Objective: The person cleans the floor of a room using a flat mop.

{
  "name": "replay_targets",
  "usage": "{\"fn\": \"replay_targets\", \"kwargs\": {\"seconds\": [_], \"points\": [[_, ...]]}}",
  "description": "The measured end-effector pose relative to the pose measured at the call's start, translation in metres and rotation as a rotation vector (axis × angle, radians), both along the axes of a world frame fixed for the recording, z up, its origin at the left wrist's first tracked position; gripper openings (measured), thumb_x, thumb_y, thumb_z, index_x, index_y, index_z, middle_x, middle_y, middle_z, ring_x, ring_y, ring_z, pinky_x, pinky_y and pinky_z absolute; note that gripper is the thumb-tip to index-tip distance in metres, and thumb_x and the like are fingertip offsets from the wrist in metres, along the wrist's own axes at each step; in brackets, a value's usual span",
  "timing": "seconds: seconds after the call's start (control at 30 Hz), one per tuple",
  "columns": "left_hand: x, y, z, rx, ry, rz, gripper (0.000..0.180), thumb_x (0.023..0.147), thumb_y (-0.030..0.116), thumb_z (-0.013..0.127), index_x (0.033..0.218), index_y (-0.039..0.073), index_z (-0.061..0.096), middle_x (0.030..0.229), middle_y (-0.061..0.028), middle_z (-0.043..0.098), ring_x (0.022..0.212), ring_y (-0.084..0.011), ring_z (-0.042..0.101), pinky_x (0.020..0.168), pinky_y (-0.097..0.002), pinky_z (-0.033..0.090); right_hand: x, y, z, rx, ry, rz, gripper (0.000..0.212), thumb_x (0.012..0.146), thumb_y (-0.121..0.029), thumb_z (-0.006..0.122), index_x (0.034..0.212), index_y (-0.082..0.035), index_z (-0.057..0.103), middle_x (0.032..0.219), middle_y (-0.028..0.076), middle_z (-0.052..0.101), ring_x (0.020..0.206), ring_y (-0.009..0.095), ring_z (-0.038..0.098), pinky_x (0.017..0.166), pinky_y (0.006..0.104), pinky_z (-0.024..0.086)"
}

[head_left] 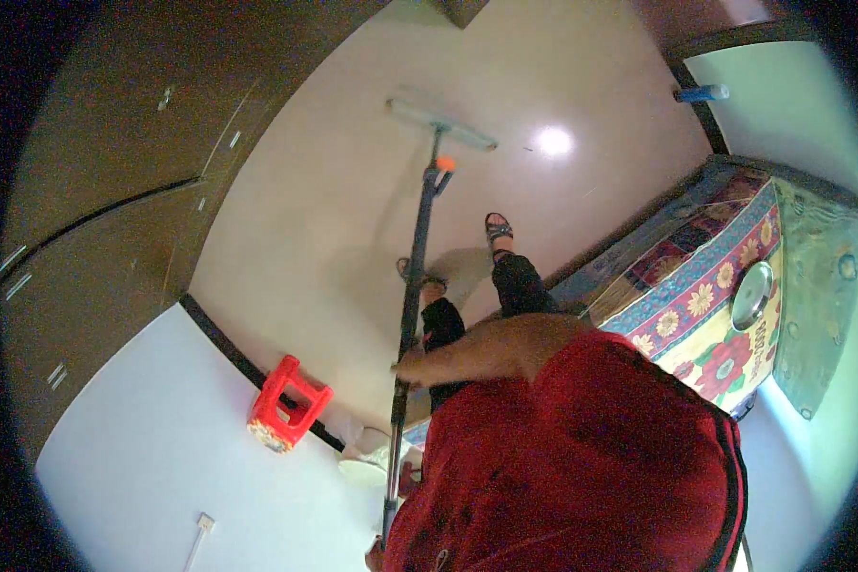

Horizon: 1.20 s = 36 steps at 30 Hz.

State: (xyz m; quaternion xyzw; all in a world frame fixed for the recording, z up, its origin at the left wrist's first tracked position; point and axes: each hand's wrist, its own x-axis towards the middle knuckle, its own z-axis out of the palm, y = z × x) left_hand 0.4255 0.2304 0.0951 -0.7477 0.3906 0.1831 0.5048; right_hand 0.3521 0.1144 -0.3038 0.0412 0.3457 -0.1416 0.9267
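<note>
A long-handled flat mop (413, 276) slants from the lower edge up to its wide pale head (467, 136), which lies on the floor ahead. Its dark pole has an orange piece near the head and a bare metal stretch lower down. My right hand (408, 370), its arm reaching across my body, is closed around the middle of the pole. Close to the lower edge, my left hand (376, 555) is at the pole's near end, closed on it and partly cut off by the frame and my red shirt.
Brown cabinets (114, 219) line the left. A red plastic stool (291, 405) is by the left wall, beside a pale item (364, 459). On the right, a metal plate (752, 296) rests on a flowered cloth (701, 300). A blue cylindrical thing (702, 93) is farther back.
</note>
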Motion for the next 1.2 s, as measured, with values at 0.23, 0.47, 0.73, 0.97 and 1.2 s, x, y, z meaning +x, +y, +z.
{"fn": "replay_targets", "kwargs": {"seconds": [0.23, 0.47, 0.73, 0.97, 1.2], "points": [[-0.017, 0.039, 0.098, 0.227, -0.118, 0.006, 0.034, 0.075, 0.04, 0.05, 0.087, 0.008, 0.054, 0.073, -0.0128, 0.059, 0.066, -0.0323, 0.057, 0.059, -0.0405, 0.046, 0.029, 0.06, 0.04, -0.195, -0.397, 0.195, 0.029, 0.074, -0.025, 0.058, 0.089, -0.005, 0.045, 0.086, 0.008, 0.049, 0.079, 0.023, 0.05, 0.062, 0.0405, 0.043], [0.036, 0.02, 0.063, 0.093, 0.09, -0.435, 0.028, 0.072, 0.039, 0.053, 0.065, 0.012, 0.054, 0.051, -0.0104, 0.054, 0.045, -0.0286, 0.055, 0.04, -0.0385, 0.045, -0.013, 0.089, -0.013, -0.483, -0.159, -0.262, 0.035, 0.073, -0.027, 0.059, 0.095, -0.004, 0.045, 0.09, 0.01, 0.05, 0.081, 0.024, 0.051, 0.067, 0.0395, 0.045], [0.064, -0.062, -0.12, -0.013, 0.524, -0.511, 0.028, 0.066, 0.033, 0.059, 0.058, 0.007, 0.055, 0.051, -0.0128, 0.055, 0.05, -0.032, 0.055, 0.048, -0.0385, 0.046, -0.175, -0.013, -0.073, -0.259, 0.272, -0.194, 0.053, 0.068, -0.021, 0.066, 0.114, -0.006, 0.042, 0.099, 0.012, 0.053, 0.09, 0.025, 0.053, 0.075, 0.0318, 0.044], [-0.009, -0.014, -0.233, -0.008, 0.641, -0.479, 0.038, 0.072, 0.041, 0.049, 0.071, 0.004, 0.057, 0.069, -0.0168, 0.059, 0.067, -0.0351, 0.059, 0.059, -0.0421, 0.047, -0.243, -0.044, -0.063, 0.335, 0.897, -0.321, 0.025, 0.08, -0.026, 0.052, 0.085, -0.001, 0.049, 0.075, 0.009, 0.054, 0.072, 0.02, 0.055, 0.054, 0.0392, 0.046], [0.1, 0.021, -0.154, 0.128, 0.712, -0.407, 0.031, 0.075, 0.038, 0.051, 0.077, 0.008, 0.056, 0.063, -0.0086, 0.058, 0.063, -0.0282, 0.058, 0.058, -0.0381, 0.047, -0.084, 0.151, -0.186, 0.13, 0.324, -0.243, 0.031, 0.076, -0.036, 0.049, 0.093, -0.011, 0.053, 0.081, 0.001, 0.056, 0.071, 0.017, 0.05, 0.054, 0.0341, 0.043]]}}
